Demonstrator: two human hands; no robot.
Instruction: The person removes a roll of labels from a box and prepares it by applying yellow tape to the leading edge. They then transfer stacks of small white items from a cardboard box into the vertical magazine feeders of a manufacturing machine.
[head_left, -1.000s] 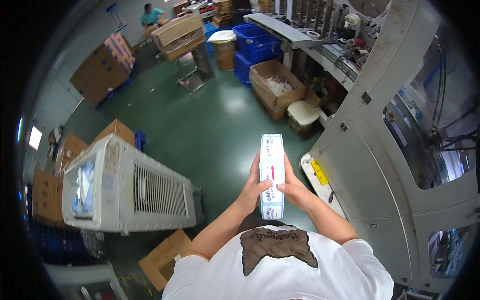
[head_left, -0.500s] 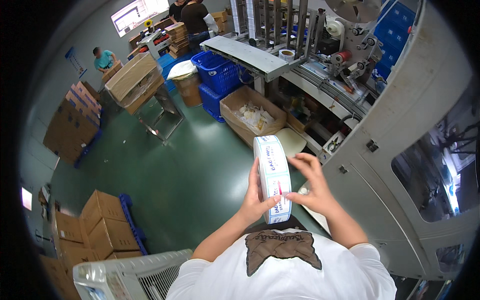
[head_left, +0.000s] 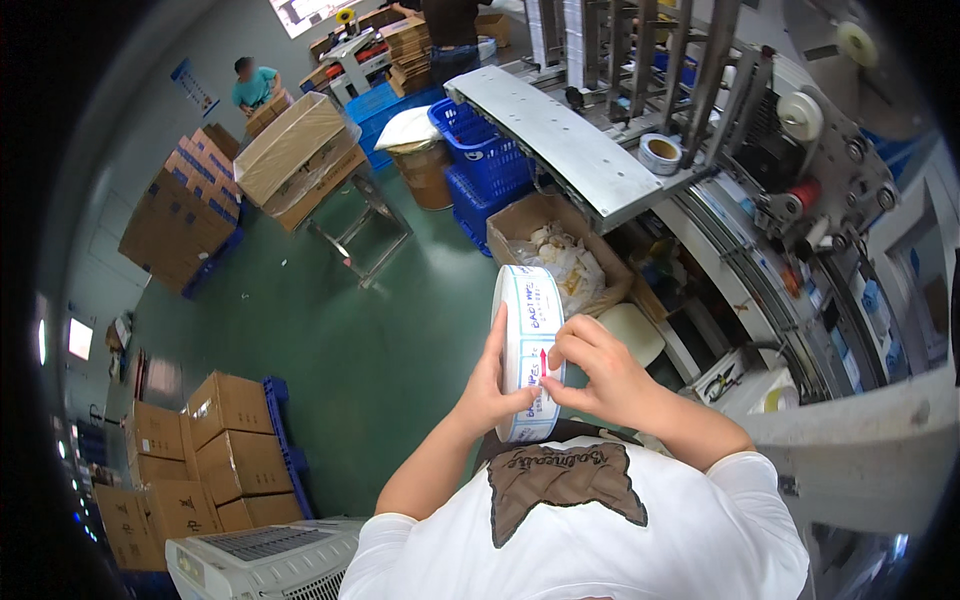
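A large roll of labels (head_left: 530, 310), white with blue borders and printing, is held on edge in front of my white shirt. My left hand (head_left: 485, 388) grips its left side, fingers along the flat face and thumb on the label surface. On the outer band is a small red mark (head_left: 544, 362). My right hand (head_left: 598, 370) is closed at the roll's right edge, thumb and curled fingertips touching the surface beside this mark. Whether those fingertips pinch a loose label end cannot be made out.
Beyond the roll stands a carton of crumpled plastic (head_left: 565, 260), with blue crates (head_left: 485, 150) behind it. A machine with a metal shelf (head_left: 560, 140) fills the right. Left are stacked cartons (head_left: 240, 465), a grey appliance (head_left: 265, 555) and a box on a stand (head_left: 300, 150). A person (head_left: 258, 88) works far off.
My view has swung to the right. The right hand's spread fingers have curled in onto the roll beside the red mark; the left hand keeps its hold.
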